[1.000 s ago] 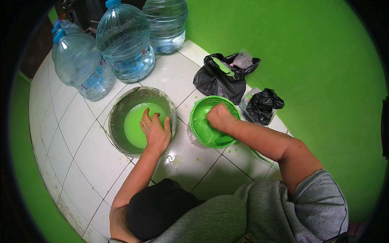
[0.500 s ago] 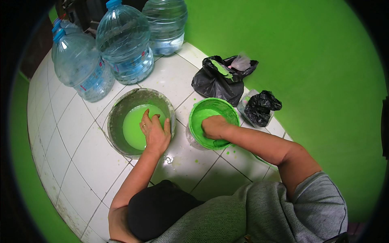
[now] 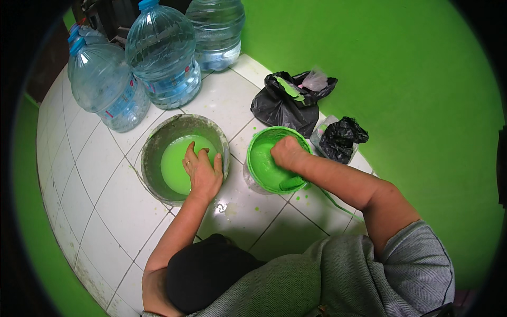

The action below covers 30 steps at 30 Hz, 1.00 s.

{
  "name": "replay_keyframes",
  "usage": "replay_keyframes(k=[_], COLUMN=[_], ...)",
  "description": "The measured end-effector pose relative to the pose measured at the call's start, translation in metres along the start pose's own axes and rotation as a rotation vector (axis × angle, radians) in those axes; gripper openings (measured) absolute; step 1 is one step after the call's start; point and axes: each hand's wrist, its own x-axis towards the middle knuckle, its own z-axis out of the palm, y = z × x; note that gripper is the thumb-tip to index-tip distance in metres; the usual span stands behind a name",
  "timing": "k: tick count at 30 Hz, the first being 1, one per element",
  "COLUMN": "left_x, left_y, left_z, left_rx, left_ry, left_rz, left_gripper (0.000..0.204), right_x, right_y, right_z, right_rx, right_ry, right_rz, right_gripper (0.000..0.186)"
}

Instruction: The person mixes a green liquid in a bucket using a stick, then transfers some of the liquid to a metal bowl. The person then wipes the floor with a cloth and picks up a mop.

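- Midway, it appears, through handwork at floor level, a person in a gray herringbone shirt (image 3: 412,259) reaches over two paint-filled vessels at the center of the frame.
- At center right, the right hand (image 3: 288,153) dips into a translucent plastic pail (image 3: 253,182), its rim caked in green. The fingers look curled, but their tips are hidden, and whether they grip anything cannot be told.
- Bright green paint (image 3: 261,158) coats the pail's inside; a green-covered object (image 3: 292,183), its kind unclear, lies against the near inner side.
- Left of center, the left hand (image 3: 202,171), a ring on one finger, hangs with fingers loosely spread and nothing visible in its grasp, over a stained gray bucket (image 3: 150,153) holding pale green liquid (image 3: 173,166).
- Paint is already in the pail and liquid in the bucket. The work in the pail looks unfinished, judging by the hand inside and the uneven surface; how much remains cannot be read.
- Above and right of the pail sit an open black plastic bag (image 3: 282,111) and a crumpled black bag (image 3: 343,138), near a bright green wall (image 3: 396,105).
- Large clear water bottles (image 3: 163,58) with blue tints crowd the upper left, standing on white floor tiles (image 3: 113,185); green drops (image 3: 257,208) dot the tiles below the pail.
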Motion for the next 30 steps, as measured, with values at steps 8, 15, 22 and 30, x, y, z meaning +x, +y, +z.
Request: replay_keyframes(k=[8, 15, 22, 30], left_x=[0.0, 0.0, 0.0, 0.0], left_y=[0.0, -0.001, -0.002, -0.002], left_z=[0.003, 0.002, 0.002, 0.004], left_rx=[-0.012, -0.007, 0.0, -0.003], left_ry=[0.012, 0.014, 0.012, 0.007], left_rz=[0.006, 0.009, 0.004, -0.003], left_gripper=[0.043, 0.043, 0.043, 0.044], right_x=[-0.022, 0.002, 0.007, -0.018], right_y=[-0.014, -0.021, -0.011, 0.002], right_z=[-0.026, -0.022, 0.003, -0.015], right_rx=[0.311, 0.323, -0.027, 0.175], right_ry=[-0.129, 0.101, 0.105, -0.149], right_rz=[-0.096, 0.026, 0.065, -0.067], right_gripper=[0.022, 0.019, 0.017, 0.022])
